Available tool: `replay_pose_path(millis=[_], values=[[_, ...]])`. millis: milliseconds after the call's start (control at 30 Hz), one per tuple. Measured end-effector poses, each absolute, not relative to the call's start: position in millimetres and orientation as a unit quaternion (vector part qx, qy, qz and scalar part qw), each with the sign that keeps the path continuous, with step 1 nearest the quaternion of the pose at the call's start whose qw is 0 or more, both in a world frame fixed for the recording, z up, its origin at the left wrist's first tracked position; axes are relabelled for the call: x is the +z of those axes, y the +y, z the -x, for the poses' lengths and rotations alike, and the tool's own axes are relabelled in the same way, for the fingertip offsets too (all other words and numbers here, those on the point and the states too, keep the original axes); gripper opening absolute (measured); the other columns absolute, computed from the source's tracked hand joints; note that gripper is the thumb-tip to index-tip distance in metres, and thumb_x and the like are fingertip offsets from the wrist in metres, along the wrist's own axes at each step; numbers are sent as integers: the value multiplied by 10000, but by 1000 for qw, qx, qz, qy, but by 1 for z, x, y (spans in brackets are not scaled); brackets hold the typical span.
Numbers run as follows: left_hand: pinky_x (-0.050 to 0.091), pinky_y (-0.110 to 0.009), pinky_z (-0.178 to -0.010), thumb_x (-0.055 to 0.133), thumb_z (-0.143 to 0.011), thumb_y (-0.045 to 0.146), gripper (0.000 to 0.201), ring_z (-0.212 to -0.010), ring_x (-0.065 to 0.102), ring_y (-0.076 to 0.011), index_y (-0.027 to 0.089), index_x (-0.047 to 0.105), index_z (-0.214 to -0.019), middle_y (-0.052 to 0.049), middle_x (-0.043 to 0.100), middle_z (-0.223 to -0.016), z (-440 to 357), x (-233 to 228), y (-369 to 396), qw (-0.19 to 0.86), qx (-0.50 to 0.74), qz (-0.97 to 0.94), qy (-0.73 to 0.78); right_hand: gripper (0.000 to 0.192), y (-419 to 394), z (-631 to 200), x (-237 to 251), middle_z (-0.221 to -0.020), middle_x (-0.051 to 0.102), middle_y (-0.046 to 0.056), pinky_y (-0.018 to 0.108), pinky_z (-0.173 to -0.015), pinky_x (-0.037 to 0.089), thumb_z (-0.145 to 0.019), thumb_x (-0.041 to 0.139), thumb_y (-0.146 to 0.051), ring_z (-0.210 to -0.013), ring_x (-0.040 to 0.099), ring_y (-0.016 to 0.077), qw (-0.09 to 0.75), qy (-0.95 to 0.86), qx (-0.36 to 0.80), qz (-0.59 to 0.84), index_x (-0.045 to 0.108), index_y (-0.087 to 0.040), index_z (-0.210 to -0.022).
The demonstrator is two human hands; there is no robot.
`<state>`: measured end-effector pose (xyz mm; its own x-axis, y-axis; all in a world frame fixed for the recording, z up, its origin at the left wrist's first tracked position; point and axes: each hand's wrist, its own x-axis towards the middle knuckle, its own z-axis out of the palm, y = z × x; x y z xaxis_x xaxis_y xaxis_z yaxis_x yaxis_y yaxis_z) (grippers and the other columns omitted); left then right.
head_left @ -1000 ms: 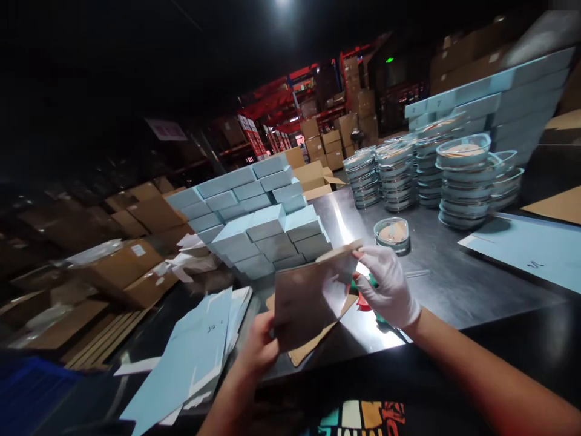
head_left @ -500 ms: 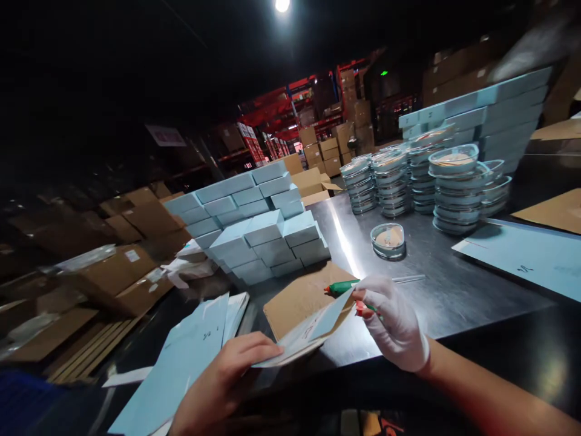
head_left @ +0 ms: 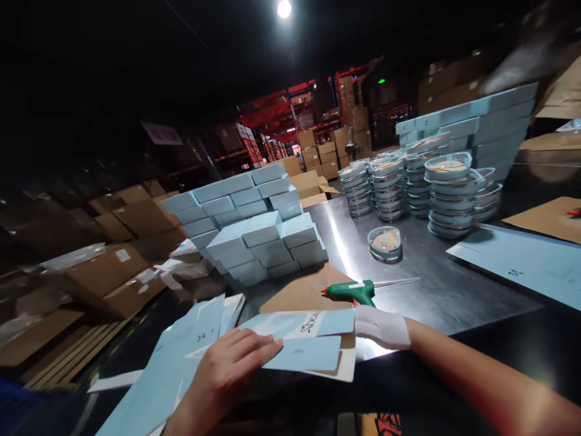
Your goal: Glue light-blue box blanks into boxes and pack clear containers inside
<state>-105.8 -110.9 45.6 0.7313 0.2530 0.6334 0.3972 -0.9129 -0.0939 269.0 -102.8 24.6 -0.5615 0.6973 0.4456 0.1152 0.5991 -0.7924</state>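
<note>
A printed light-blue flat carton (head_left: 302, 354), with loose flaps and a pale inner side, is between my hands at the table's front edge. My bare left hand (head_left: 236, 366) grips its left part, fingers across the top face. At the right edge, my white-gloved right hand (head_left: 384, 327) holds the carton, its fingertips hidden behind the card. A green glue gun (head_left: 351, 292) with an orange tip and a clear glue stick lies just beyond, its handle partly covered. Under the gun's nozzle is a brown cardboard sheet (head_left: 290, 293).
More flat light-blue cartons (head_left: 181, 348) lie at left. Stacked light-blue boxes (head_left: 267, 236) stand behind. Clear-lidded containers (head_left: 449, 194) rise in stacks at right, with a single container (head_left: 385, 243) in front. A light-blue sheet (head_left: 517, 260) lies on the right side of the metal table (head_left: 422, 303).
The carton has turned from a steep tilt to show its printed face. My right hand has dropped from beside the glue gun to behind the carton's right edge, leaving more of the gun visible.
</note>
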Motion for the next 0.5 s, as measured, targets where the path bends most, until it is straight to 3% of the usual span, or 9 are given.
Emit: replay_pose_path(millis=[167, 333, 400, 500], values=[[600, -306, -800, 512, -1139, 230, 333, -922, 788, -209, 236, 787, -1327, -115, 849, -1037, 98, 39, -105, 131, -341, 915, -174, 405, -97, -267, 22, -1138, 865, 106, 540, -1140, 616, -1047, 598, -478, -1194, 805, 338, 440, -737, 385, 338, 898, -226, -1148], [607, -289, -780, 606, -1115, 261, 288, -883, 752, -194, 246, 783, -1342, -106, 847, -1032, 96, 47, -105, 91, -341, 925, -139, 324, -110, -277, 43, -1150, 865, 62, 489, -1242, 510, -958, 598, -262, -1282, 776, 296, 264, -842, 419, 212, 900, -257, -1076], [617, -308, -803, 614, -1116, 289, 304, -909, 743, -205, 251, 770, -1374, -118, 845, -1068, 98, 50, -107, 70, -333, 930, -139, 224, -109, -289, 44, -1006, 865, 62, 437, -1131, 593, -887, 717, -351, -1160, 814, 298, 248, -837, 452, 183, 888, -225, -958], [624, -316, -809, 594, -1120, 268, 322, -915, 733, -209, 259, 761, -1395, -124, 840, -1079, 98, 50, -108, 61, -339, 927, -144, 443, -101, -298, 27, -797, 819, 56, 329, -780, 677, -925, 677, -616, -795, 806, 239, 295, -820, 440, 217, 846, -217, -834]])
